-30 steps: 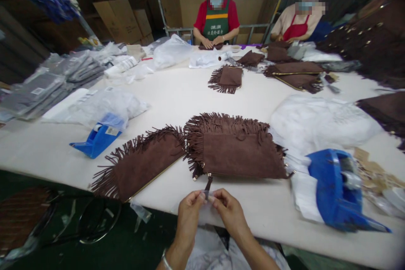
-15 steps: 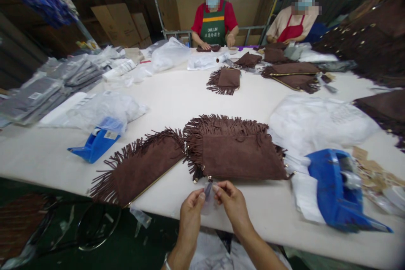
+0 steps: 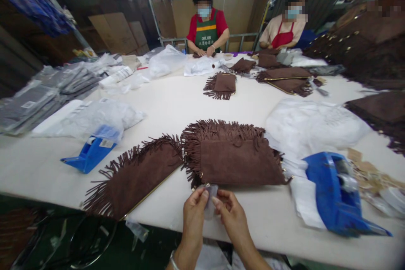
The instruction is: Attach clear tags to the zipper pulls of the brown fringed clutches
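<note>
Before me lies a brown suede fringed bag (image 3: pixel 236 162), its zipper edge towards me. At its lower left corner hangs a small clear plastic sleeve (image 3: pixel 210 209), with something greyish inside that I cannot make out. My left hand (image 3: pixel 193 215) pinches the sleeve's left side between thumb and fingers. On the right side, my right hand (image 3: pixel 233 216) has its thumb and fingertips closed on the sleeve's edge. A second brown fringed bag (image 3: pixel 142 179) lies to the left, a clear sleeve (image 3: pixel 137 228) dangling from its end over the table edge.
Blue tape dispensers stand left (image 3: pixel 90 152) and right (image 3: pixel 332 194). White plastic bags (image 3: pixel 313 128) lie on the right. A small fringed pouch (image 3: pixel 225 83) rests mid-table. Grey packed goods (image 3: pixel 31 101) are stacked left. Two co-workers (image 3: pixel 207 29) sit at the far side.
The clear sleeve now shows wider and flatter between my hands. Both hands stay at the bag's corner. The camera view has shifted slightly. The far co-worker's hands have come together.
</note>
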Motion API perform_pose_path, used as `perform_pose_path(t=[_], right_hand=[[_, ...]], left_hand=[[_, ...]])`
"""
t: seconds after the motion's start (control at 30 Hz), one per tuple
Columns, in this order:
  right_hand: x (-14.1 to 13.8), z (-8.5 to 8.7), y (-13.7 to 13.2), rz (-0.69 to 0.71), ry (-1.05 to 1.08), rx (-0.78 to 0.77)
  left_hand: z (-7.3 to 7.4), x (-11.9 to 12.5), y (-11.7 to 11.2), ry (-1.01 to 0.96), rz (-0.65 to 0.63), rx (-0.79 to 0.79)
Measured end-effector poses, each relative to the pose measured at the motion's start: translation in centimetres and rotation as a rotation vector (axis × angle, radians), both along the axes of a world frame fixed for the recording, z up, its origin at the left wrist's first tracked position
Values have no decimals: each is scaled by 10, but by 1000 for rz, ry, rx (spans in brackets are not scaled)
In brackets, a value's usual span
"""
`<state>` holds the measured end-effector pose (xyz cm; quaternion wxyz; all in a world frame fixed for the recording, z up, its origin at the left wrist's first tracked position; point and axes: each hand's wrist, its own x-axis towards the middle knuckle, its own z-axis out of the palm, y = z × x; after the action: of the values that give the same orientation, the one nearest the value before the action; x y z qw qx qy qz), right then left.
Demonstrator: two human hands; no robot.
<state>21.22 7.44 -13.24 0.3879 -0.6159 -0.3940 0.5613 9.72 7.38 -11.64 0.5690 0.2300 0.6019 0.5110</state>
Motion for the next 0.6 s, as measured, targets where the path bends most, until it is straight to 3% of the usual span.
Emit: perform_pose_path(t=[0.37,0.6], right_hand=[[3,8,6,150,13,83],[0,13,12,-27,148,31]], left_hand=[[6,7,5,-147,64,17],[8,12,15,-289,89,30]])
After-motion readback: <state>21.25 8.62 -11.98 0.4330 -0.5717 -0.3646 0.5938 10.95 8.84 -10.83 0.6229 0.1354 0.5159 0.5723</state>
